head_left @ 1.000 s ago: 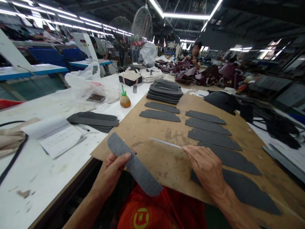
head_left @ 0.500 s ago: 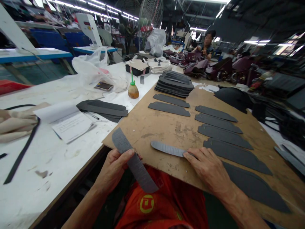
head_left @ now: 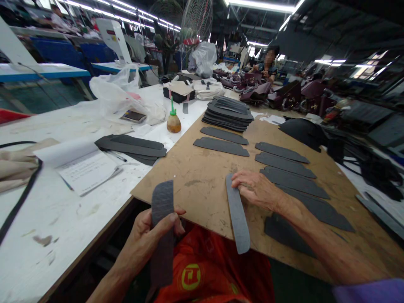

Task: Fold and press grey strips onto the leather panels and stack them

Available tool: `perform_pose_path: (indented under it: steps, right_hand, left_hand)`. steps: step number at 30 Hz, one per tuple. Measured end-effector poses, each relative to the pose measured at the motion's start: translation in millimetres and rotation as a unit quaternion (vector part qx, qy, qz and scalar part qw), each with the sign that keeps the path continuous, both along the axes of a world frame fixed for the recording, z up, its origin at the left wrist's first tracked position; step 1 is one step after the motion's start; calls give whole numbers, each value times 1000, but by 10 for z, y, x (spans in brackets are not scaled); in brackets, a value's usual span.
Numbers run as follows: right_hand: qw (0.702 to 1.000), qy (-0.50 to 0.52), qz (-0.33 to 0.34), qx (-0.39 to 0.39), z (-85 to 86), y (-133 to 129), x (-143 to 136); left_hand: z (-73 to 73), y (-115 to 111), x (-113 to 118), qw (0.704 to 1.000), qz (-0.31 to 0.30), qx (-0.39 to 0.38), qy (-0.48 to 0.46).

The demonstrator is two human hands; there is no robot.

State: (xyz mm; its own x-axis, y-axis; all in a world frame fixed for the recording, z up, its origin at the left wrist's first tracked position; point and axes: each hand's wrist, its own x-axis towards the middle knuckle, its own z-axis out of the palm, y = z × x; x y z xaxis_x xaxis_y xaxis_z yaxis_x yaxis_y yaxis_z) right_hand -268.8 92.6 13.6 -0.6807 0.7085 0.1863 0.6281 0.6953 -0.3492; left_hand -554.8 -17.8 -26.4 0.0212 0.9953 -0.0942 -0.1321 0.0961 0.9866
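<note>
The left hand [head_left: 143, 240] pinches a ribbed grey strip [head_left: 162, 200] upright, just off the near edge of the brown tabletop [head_left: 195, 195]. The right hand [head_left: 260, 189] curls its fingers at the far end of a paler strip [head_left: 238, 219] — whether the thumb closes beneath, I cannot tell. That strip's near end overhangs the near edge, so a light, flat hold should best avoid creasing it.

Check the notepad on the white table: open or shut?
Open: the notepad's cover sheet is folded back, and a page with lines of writing faces up on the white table.
</note>
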Motion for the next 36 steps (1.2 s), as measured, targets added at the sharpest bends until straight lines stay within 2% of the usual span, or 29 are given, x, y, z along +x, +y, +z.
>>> perform_pose_path:
  steps: [3, 5, 9, 12, 14, 16, 17, 19, 22, 24, 27, 31, 36]
  right_hand:
    - [1000, 1, 12, -16, -28, 204, -158]
    - [999, -3, 29, -20, -75, 307, -272]
    - [996, -14, 84, -26, -147, 412, -528]
    - [991, -26, 128, -26, -147, 434, -721]
    - [988, -38, 145, -28, -129, 473, -788]
    - [991, -46, 122, -23, -102, 569, -745]
    - [995, -48, 90, -17, -86, 642, -672]
    - [999, -51, -12, 2, -56, 826, -428]
    - [982, -73, -172, 20, -30, 1102, 51]
    - [969, -98, -226, 12, -34, 1226, 314]
    - [961, -122, -248, -18, -65, 1322, 500]
    - [957, -119, -257, -56, -104, 1415, 504]
    - [952, -76, -280, -100, -113, 1540, 543]
  left_hand:
    - [26, -19, 27, 991, -27, 67, 114]
    - [72, -7, 69, 965, -76, 138, 207]
    - [130, 108, 243, 866, -189, 258, 384]
    - [81, 258, 409, 793, -216, 262, 506]
    - [24, 360, 489, 762, -235, 244, 552]
    - [-21, 442, 530, 750, -249, 235, 566]
    - [-33, 474, 539, 747, -257, 231, 568]
    - [-34, 520, 546, 741, -275, 220, 572]
    - [-25, 547, 551, 725, -290, 209, 589]
    - [-43, 541, 550, 716, -281, 215, 601]
    - [-109, 510, 513, 708, -267, 235, 610]
    - [-166, 452, 397, 701, -247, 273, 611]
    - [-46, 408, 323, 711, -212, 254, 621]
